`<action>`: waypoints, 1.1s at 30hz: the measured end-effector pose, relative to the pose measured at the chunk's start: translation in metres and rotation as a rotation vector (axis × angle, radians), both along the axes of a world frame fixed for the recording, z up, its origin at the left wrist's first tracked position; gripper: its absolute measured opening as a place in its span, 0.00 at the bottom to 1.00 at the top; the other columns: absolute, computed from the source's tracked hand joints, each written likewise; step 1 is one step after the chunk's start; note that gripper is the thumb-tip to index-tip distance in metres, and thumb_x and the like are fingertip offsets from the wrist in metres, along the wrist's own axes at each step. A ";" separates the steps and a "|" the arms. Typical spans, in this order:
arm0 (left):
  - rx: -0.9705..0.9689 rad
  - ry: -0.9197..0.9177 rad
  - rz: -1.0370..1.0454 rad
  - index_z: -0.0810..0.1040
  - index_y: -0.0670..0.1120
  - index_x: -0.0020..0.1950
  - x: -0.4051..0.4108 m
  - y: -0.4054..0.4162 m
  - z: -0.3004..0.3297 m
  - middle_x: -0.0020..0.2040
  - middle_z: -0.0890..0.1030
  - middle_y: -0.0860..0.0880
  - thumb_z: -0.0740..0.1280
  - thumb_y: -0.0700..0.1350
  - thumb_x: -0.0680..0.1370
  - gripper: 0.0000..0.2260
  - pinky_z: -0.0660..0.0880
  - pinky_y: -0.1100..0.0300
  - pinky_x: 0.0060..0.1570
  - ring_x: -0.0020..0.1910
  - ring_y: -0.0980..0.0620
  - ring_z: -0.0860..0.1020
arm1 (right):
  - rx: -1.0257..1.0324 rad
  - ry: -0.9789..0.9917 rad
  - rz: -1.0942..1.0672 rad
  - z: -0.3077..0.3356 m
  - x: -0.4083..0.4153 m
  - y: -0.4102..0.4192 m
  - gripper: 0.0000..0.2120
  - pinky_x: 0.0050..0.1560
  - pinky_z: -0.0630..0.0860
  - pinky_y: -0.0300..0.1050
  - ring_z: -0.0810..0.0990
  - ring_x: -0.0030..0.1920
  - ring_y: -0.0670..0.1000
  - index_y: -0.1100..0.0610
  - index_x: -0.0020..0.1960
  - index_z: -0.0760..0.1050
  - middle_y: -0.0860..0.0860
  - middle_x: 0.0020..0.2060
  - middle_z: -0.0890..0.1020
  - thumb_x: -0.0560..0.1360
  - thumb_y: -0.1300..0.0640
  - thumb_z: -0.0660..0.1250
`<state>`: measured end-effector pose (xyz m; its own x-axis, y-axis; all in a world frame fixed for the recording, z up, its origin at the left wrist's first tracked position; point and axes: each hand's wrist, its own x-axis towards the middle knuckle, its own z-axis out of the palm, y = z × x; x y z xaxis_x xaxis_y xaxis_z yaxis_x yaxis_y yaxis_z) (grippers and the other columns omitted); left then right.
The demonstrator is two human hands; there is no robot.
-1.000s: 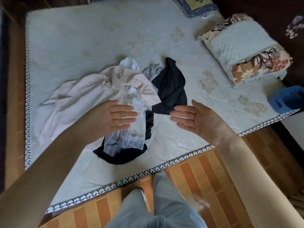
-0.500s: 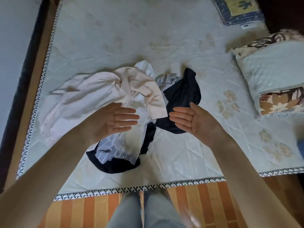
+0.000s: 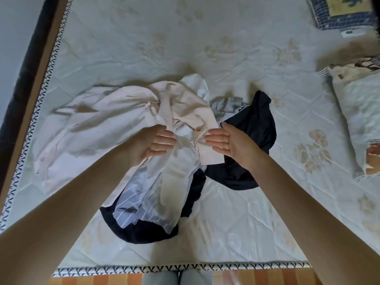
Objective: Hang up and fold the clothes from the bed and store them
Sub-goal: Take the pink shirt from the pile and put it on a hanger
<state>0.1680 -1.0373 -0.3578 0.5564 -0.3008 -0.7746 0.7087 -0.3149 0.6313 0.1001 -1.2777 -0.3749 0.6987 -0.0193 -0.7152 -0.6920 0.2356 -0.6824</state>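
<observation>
My left hand [image 3: 153, 144] and right hand [image 3: 230, 144] hover flat-fingered, holding nothing, palms facing across the crumpled pale pink cotton shirt [image 3: 115, 122], seemingly ready to gather it

Four garments are counted in one pile mid-bed [image 3: 226, 58]: 1 pink shirt [image 3: 107, 128], 1 striped shirt [image 3: 156, 194], 1 grey piece [image 3: 228, 105], 1 dark garment [image 3: 255, 128]. Right of the pile: 1 pillow [image 3: 362, 112]. Beyond it, far right: 1 patterned cushion [image 3: 341, 11]. 2 hands seen: left hand [image 3: 152, 142], right hand [image 3: 232, 145].
</observation>
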 end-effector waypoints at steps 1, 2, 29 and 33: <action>0.033 -0.014 -0.006 0.79 0.43 0.60 0.011 -0.001 -0.013 0.57 0.83 0.44 0.56 0.49 0.84 0.15 0.74 0.51 0.63 0.57 0.47 0.81 | -0.032 -0.009 0.021 -0.011 0.017 0.005 0.20 0.61 0.76 0.44 0.82 0.57 0.49 0.57 0.59 0.79 0.53 0.55 0.84 0.85 0.47 0.52; 0.060 -0.032 -0.004 0.78 0.43 0.61 0.022 -0.004 -0.025 0.59 0.82 0.45 0.58 0.49 0.83 0.15 0.74 0.51 0.64 0.59 0.47 0.80 | -0.072 -0.018 0.039 -0.023 0.033 0.009 0.20 0.61 0.76 0.43 0.82 0.58 0.49 0.57 0.59 0.79 0.53 0.55 0.84 0.85 0.47 0.52; 0.593 -0.429 -0.117 0.84 0.45 0.47 0.105 0.034 -0.239 0.49 0.83 0.47 0.70 0.42 0.75 0.05 0.73 0.62 0.44 0.51 0.47 0.80 | -0.402 0.160 0.178 -0.215 0.207 0.125 0.05 0.43 0.78 0.44 0.76 0.44 0.54 0.61 0.50 0.75 0.54 0.37 0.75 0.74 0.65 0.64; 0.575 -0.624 -0.042 0.66 0.48 0.32 0.103 0.036 -0.209 0.32 0.71 0.50 0.59 0.43 0.80 0.16 0.61 0.59 0.30 0.39 0.45 0.72 | -0.324 0.152 0.105 -0.170 0.205 0.126 0.10 0.38 0.79 0.44 0.78 0.50 0.56 0.62 0.55 0.74 0.56 0.46 0.78 0.75 0.64 0.58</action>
<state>0.2709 -1.0014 -0.5667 0.9297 0.0158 -0.3680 0.2643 -0.7244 0.6366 0.3055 -1.1516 -0.5451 0.5950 -0.1958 -0.7795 -0.8002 -0.0534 -0.5974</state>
